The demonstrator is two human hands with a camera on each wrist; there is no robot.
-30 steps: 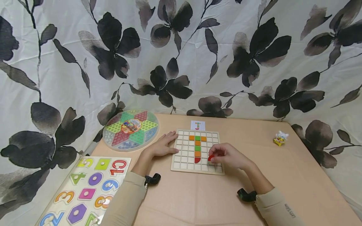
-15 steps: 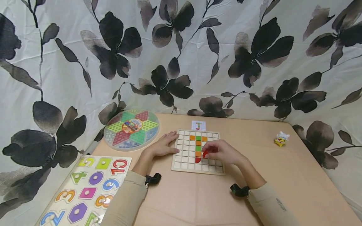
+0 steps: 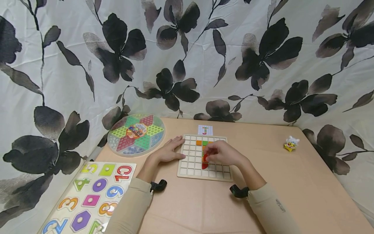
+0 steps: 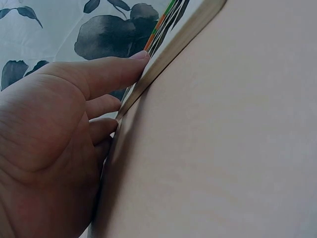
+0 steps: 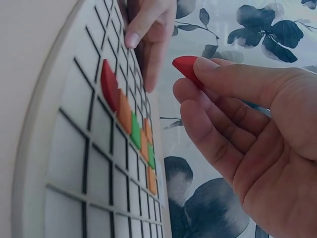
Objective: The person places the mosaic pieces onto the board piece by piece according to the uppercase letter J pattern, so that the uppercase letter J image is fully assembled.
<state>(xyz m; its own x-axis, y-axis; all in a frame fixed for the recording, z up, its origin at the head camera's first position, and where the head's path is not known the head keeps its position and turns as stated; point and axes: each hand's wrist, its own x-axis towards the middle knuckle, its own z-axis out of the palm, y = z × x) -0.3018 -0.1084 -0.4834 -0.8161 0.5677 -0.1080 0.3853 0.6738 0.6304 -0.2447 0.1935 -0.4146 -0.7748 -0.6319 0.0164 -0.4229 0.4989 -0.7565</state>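
Note:
A white board with a grid of square cells (image 3: 189, 158) lies on the table, with orange and green square blocks set in a T shape. At the foot of the column sits a red block with a rounded side (image 5: 109, 85). My right hand (image 3: 225, 154) is over the board and pinches another red curved block (image 5: 185, 67) between thumb and fingers, above the column in the head view. My left hand (image 3: 168, 151) rests at the board's left edge, fingers extended, with the thumb tip against the rim in the left wrist view.
A small card with a printed coloured pattern (image 3: 205, 130) lies behind the board. Left of it are a round Chinese checkers board (image 3: 135, 135) and a number-and-shape puzzle board (image 3: 87, 191). A small toy figure (image 3: 291, 143) stands at the right. Floral cloth hangs behind the table.
My right hand has moved left across the board with the red block, from beside the coloured column to above it. My left hand has stayed at the board's edge.

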